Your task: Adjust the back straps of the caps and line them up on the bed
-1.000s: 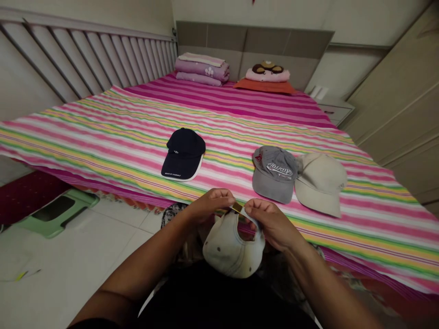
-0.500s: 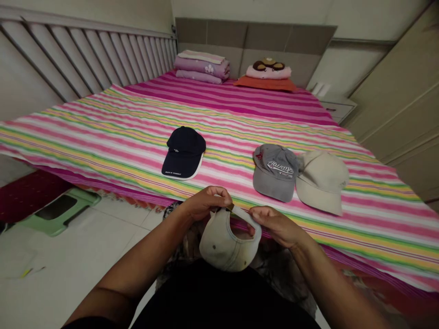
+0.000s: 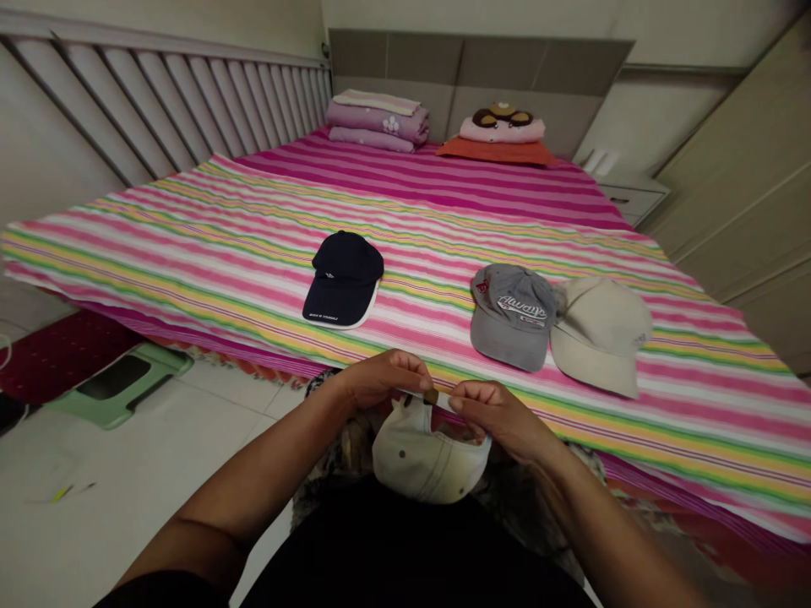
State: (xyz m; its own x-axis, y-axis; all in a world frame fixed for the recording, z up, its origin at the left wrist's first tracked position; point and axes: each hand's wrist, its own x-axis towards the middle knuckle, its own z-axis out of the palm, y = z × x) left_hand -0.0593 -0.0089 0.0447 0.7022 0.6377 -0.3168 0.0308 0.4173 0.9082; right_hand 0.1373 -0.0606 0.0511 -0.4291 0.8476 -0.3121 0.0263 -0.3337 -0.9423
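Observation:
Both hands hold a cream cap (image 3: pixel 421 456) over my lap, its back opening facing up. My left hand (image 3: pixel 380 380) pinches the left end of the cap's back strap beside a small brass buckle (image 3: pixel 432 395). My right hand (image 3: pixel 498 414) pinches the strap on the other side of the buckle. Fingers of both hands are closed on the strap. On the striped bed (image 3: pixel 190 245) ahead lie a navy cap (image 3: pixel 342 277), a grey cap (image 3: pixel 513 314) with lettering, and a beige cap (image 3: pixel 599 331) touching the grey one.
Folded purple bedding (image 3: pixel 377 125) and a pillow with a plush toy (image 3: pixel 500 135) sit by the headboard. A slatted rail (image 3: pixel 158 93) runs along the bed's left. A green stool (image 3: pixel 120 384) stands on the tiled floor at left. A nightstand (image 3: pixel 634 192) and wardrobe are at right.
My hands have come closer together on the strap, and the buckle has shifted along it. The view drifted slightly left and up.

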